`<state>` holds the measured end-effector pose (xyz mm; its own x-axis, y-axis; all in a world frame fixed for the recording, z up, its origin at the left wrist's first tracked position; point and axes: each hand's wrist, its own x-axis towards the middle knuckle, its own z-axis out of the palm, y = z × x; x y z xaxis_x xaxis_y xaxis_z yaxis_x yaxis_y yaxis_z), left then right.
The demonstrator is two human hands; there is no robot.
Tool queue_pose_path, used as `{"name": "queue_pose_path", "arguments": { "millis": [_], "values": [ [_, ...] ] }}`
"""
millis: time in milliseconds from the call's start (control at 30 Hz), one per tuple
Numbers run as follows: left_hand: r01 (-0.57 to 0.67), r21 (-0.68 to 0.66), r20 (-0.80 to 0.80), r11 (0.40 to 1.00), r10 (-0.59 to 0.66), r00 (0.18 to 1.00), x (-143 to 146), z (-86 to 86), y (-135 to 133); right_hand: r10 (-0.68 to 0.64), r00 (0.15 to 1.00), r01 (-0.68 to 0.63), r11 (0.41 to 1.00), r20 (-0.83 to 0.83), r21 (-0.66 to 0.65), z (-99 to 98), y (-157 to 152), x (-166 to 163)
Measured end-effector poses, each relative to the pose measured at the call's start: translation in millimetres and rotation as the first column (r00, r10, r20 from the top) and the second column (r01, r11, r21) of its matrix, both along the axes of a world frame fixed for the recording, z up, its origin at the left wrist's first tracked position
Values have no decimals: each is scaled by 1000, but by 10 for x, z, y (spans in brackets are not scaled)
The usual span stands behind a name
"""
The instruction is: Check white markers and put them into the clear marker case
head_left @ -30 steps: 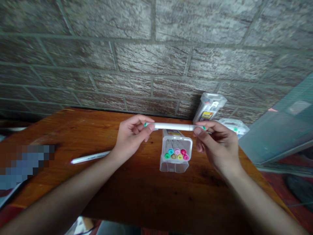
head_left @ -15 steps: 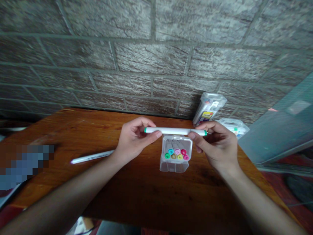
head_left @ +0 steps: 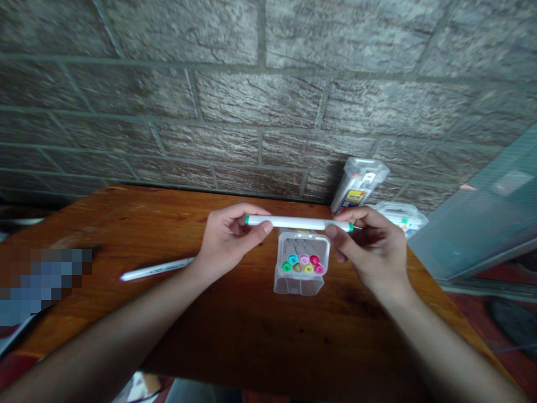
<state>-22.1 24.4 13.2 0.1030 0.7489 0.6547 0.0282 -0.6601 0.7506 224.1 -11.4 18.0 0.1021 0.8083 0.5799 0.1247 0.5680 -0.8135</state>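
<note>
Both hands hold a white marker [head_left: 298, 223] with green ends level above a wooden table [head_left: 235, 330]. My left hand [head_left: 229, 238] pinches its left end between thumb and fingers. My right hand [head_left: 371, 249] pinches the right end, where a thin tip sticks out. Just below the marker lies an open clear plastic case [head_left: 300, 263] with several markers inside, their coloured caps facing me.
A loose white pen [head_left: 155, 269] lies on the table to the left. A second marker case [head_left: 359, 184] leans against the brick wall at the back right, with a clear lid or case [head_left: 400, 215] beside it. A glass panel stands at the right.
The marker has dropped slightly and both hands have shifted their pinch along it; its thin right tip now shows past my right fingers.
</note>
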Motion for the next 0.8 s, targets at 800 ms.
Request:
{"name": "queue_pose_path", "arguments": {
  "millis": [800],
  "values": [
    [33,-84,-4,996,-34,999,-5,-11,0,-35,999,36,999,32,-28,1,-11,5]
  ]
}}
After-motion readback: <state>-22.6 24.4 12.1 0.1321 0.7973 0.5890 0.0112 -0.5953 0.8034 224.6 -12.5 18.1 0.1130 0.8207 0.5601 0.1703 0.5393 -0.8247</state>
